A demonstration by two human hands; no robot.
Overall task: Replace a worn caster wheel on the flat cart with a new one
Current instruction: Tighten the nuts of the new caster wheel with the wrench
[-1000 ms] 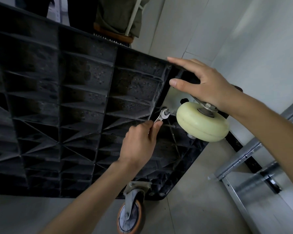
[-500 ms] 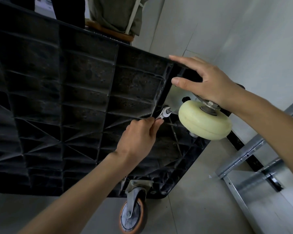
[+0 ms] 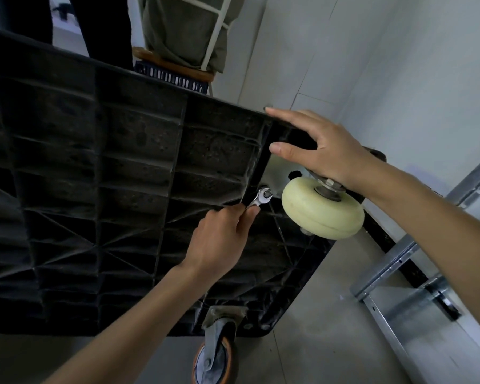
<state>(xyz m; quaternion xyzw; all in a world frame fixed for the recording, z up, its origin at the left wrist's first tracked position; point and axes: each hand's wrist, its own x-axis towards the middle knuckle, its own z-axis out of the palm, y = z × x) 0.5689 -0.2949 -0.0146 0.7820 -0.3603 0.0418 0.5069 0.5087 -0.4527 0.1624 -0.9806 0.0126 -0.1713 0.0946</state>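
Note:
The black flat cart stands on its edge, its ribbed underside facing me. A cream caster wheel sits at the cart's upper right corner on a metal mounting plate. My left hand grips a small silver wrench, whose head sits on a bolt at the plate's lower left corner. My right hand rests with straight fingers on the cart's top edge, just above the cream wheel. An orange-rimmed caster hangs at the cart's lower corner.
Grey metal rails lie on the floor at the right. A stool with a cloth draped above it stands behind the cart. A light wall rises at the right, close to the cream wheel.
My left hand and the wrench handle have shifted slightly while the head stays on the bolt. My right hand keeps its place on the cart's edge.

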